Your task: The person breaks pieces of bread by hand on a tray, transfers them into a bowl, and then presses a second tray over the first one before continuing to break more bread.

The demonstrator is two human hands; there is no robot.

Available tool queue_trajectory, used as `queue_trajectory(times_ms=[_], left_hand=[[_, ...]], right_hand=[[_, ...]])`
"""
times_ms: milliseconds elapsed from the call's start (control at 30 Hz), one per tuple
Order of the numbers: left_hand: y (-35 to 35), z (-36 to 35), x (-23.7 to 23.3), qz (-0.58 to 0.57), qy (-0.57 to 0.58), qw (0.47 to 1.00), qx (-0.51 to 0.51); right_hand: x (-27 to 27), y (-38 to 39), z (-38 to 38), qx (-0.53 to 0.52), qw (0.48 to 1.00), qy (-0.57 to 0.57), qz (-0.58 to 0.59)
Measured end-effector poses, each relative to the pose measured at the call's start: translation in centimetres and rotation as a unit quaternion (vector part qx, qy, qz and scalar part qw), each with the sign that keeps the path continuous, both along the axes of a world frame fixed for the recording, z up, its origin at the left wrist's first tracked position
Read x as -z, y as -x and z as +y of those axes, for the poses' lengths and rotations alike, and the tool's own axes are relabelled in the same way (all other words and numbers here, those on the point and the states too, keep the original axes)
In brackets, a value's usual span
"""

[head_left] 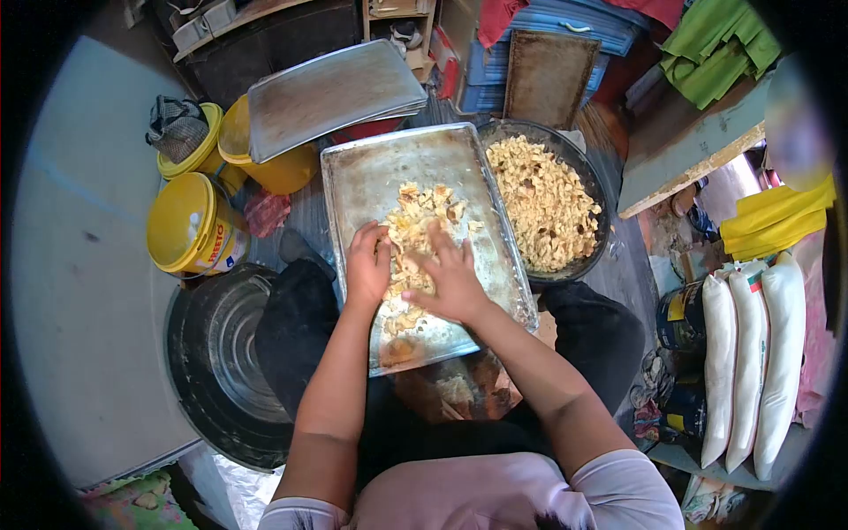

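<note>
A metal baking tray (pixel 371 177) rests across my knees, with a heap of pale yellow fried chips (pixel 422 212) in its middle. My left hand (pixel 366 265) lies palm down on the left side of the heap, fingers curled into the chips. My right hand (pixel 452 274) lies flat on the heap's near right part, fingers spread. Neither hand lifts anything clear of the tray. To the right of the tray a dark round pan (pixel 590 168) holds a larger pile of the same chips (pixel 543 203).
Yellow lidded buckets (pixel 190 221) stand at the left, a second metal tray (pixel 331 93) resting on another one behind. A large steel basin (pixel 230 353) sits by my left knee. White filled bags (pixel 751 353) lie at the right beside a wooden bench (pixel 698 141).
</note>
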State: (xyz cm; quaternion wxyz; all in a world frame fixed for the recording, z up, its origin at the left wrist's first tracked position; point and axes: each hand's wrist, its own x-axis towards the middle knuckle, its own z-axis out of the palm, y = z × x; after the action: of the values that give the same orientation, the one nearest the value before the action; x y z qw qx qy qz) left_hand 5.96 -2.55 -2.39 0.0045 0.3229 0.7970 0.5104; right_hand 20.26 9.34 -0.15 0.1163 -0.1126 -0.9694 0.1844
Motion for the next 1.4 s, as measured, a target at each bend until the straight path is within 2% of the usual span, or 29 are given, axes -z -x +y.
queue_trajectory(times_ms=[33,100,167,233,300,433,467,500,567,633,700,733,767,833,867,900,967,1100,1167,1233,1267,1300,1367,1400], left_hand=[[0.1,-0.2,0.0,-0.005,0.007,1.000,0.020],[-0.2,-0.7,-0.5,-0.011,0.016,0.999,0.041],[-1.6,-1.6,-2.3,0.126,0.164,0.978,0.027],[-3.8,-2.6,-2.8,0.126,0.195,0.971,0.059],[-6.7,-3.8,-3.3,0.127,0.227,0.961,0.090],[-11.0,-5.1,-3.5,0.138,0.330,0.913,0.194],[-11.2,-5.1,-3.3,0.133,0.358,0.897,0.224],[-11.0,-5.1,-2.7,0.134,0.359,0.896,0.223],[-9.9,-5.1,-1.4,0.220,0.385,0.884,0.146],[-9.0,-5.1,-1.8,0.226,0.376,0.891,0.115],[-8.8,-5.1,-2.6,0.190,0.325,0.921,0.099],[-8.9,-4.9,-3.0,0.196,0.281,0.932,0.120],[-9.1,-4.8,-3.0,0.198,0.285,0.930,0.122],[-9.4,-4.5,-2.6,0.215,0.265,0.916,0.210],[-9.7,-4.4,-2.4,0.212,0.242,0.922,0.214],[-9.6,-4.3,-2.6,0.212,0.242,0.922,0.215],[-9.6,-4.0,-3.1,0.199,0.242,0.918,0.241],[-9.5,-3.9,-3.7,0.175,0.250,0.914,0.268],[-9.5,-3.7,-4.5,0.193,0.232,0.915,0.267],[-9.4,-3.3,-4.9,0.032,0.122,0.973,0.196],[-9.3,-3.0,-4.9,0.028,0.090,0.984,0.150],[-8.8,-2.8,-3.9,0.010,0.059,0.989,0.139],[-7.8,-2.3,-3.3,-0.136,0.014,0.976,0.168],[-7.4,-2.2,-3.0,-0.136,0.014,0.976,0.168]], right_hand=[[-0.2,-0.5,-0.7,-0.051,0.998,0.016,-0.013],[-0.3,-2.4,-1.6,-0.057,0.998,0.016,-0.012],[-0.5,-4.5,-1.3,-0.051,0.997,0.008,-0.061],[-0.5,-6.5,-0.1,-0.036,0.996,-0.006,-0.079],[-0.2,-7.9,1.1,0.018,0.999,0.021,-0.032],[0.6,-7.8,2.2,0.062,0.997,0.042,0.001],[0.6,-7.8,2.2,0.047,0.998,0.016,-0.030],[0.6,-7.4,2.2,0.046,0.998,0.017,-0.029],[0.7,-6.1,2.3,0.049,0.997,0.049,0.040],[-0.5,-3.6,2.6,0.054,0.994,0.063,0.072],[-1.0,-1.1,3.1,0.021,0.989,0.119,0.084],[-0.8,-0.2,3.1,0.019,0.992,0.068,0.101],[-0.8,0.3,3.8,0.020,0.992,0.072,0.103],[-1.1,0.8,5.3,-0.026,0.992,0.118,-0.017],[-1.0,0.4,5.5,-0.011,0.983,0.175,0.057],[-1.5,0.0,5.4,-0.011,0.983,0.175,0.056],[-3.3,-1.1,5.3,0.080,0.937,0.339,0.024],[-2.7,-3.0,5.2,0.074,0.913,0.400,0.017],[-1.8,-3.3,4.4,0.086,0.913,0.396,0.039],[-1.3,-3.1,3.3,0.075,0.875,0.473,0.067],[-1.1,-3.0,2.7,0.074,0.872,0.478,0.068],[-1.3,-2.7,2.1,0.073,0.872,0.479,0.068],[-1.6,-2.4,1.4,0.023,0.878,0.475,0.053],[-2.1,-2.3,1.3,0.051,0.872,0.486,0.010]])
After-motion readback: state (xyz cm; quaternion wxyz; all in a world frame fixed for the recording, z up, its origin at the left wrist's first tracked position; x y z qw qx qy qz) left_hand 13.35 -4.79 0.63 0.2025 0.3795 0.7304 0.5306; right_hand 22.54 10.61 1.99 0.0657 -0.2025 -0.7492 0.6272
